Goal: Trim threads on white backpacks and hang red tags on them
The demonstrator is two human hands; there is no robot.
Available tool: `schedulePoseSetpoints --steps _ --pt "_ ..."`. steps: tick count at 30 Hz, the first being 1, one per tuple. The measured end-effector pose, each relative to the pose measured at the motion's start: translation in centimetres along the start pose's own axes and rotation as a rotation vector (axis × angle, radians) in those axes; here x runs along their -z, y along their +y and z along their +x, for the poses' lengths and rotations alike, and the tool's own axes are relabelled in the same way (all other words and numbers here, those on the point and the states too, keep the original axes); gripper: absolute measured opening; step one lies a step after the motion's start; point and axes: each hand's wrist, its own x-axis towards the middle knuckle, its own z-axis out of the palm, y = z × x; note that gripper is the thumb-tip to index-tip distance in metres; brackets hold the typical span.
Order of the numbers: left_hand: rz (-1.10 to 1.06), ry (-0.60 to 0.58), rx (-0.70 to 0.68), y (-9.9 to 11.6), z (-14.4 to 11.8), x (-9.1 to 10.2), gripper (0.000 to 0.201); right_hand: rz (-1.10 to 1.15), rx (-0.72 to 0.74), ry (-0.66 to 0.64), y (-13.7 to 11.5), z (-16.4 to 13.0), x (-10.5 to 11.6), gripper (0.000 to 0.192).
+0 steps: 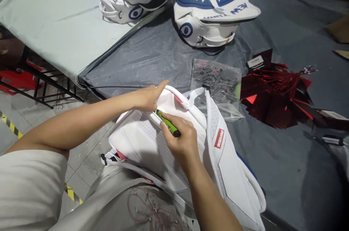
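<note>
Two hands work on a white backpack [152,140] at the gray table's [286,172] edge. The right hand [181,140] grips a green tool [168,123], tip at a seam. The left hand [148,96] pinches the top. Next, steady, careful little strokes seem needed.

Bare dark tablecloth [152,60] lies open beyond the white backpack [152,143], between it and the finished shark-print backpacks [207,9] at the far edge, so a hand could pass there freely. To the right, a clear plastic bag [218,85] sits just beside the backpack, and a heap of red tags [275,96] lies past it. The light grey table [54,23] at left is open.
</note>
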Motion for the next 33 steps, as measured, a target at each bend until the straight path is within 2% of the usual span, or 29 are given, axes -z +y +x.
schedulePoseSetpoints --steps 3,6,10,14,17,20,24,27,29,31,33 --pt "-0.001 -0.008 0.018 0.3 -0.2 0.2 0.100 0.041 0.004 -0.046 0.1 0.1 -0.1 0.022" --pt "-0.002 -0.018 0.024 0.3 -0.3 0.2 0.099 0.001 -0.025 -0.008 0.0 0.1 0.0 0.023" --pt "-0.016 0.013 -0.015 0.0 -0.2 0.0 0.100 0.113 -0.063 -0.081 -0.1 0.1 0.2 0.023" --pt "0.001 0.003 0.005 0.0 -0.1 0.1 0.099 0.087 -0.067 -0.024 -0.1 0.2 0.1 0.023" --pt "0.002 0.011 -0.012 0.0 -0.1 0.1 0.098 0.127 -0.085 -0.058 -0.2 0.3 -0.1 0.023" --pt "-0.017 0.044 -0.065 -0.6 -0.2 -0.1 0.097 0.147 -0.097 -0.042 -0.5 0.5 -0.2 0.023" --pt "-0.060 0.105 -0.103 -2.0 0.3 -0.6 0.097 0.213 -0.114 -0.107 -0.5 0.8 -0.6 0.023" --pt "-0.069 0.122 -0.109 -2.7 0.7 -0.9 0.099 0.186 -0.132 -0.068 -0.5 0.9 -0.9 0.021" --pt "-0.068 0.135 -0.111 -2.9 0.6 -0.9 0.098 0.230 -0.113 -0.090 -0.9 0.9 -0.4 0.020" --pt "-0.069 0.149 -0.122 -2.9 0.1 -0.9 0.096 0.287 -0.033 -0.087 -1.7 0.8 1.5 0.017" --pt "-0.073 0.155 -0.125 -2.9 -0.5 -0.9 0.093 0.232 0.079 0.048 -2.0 0.7 4.6 0.015"
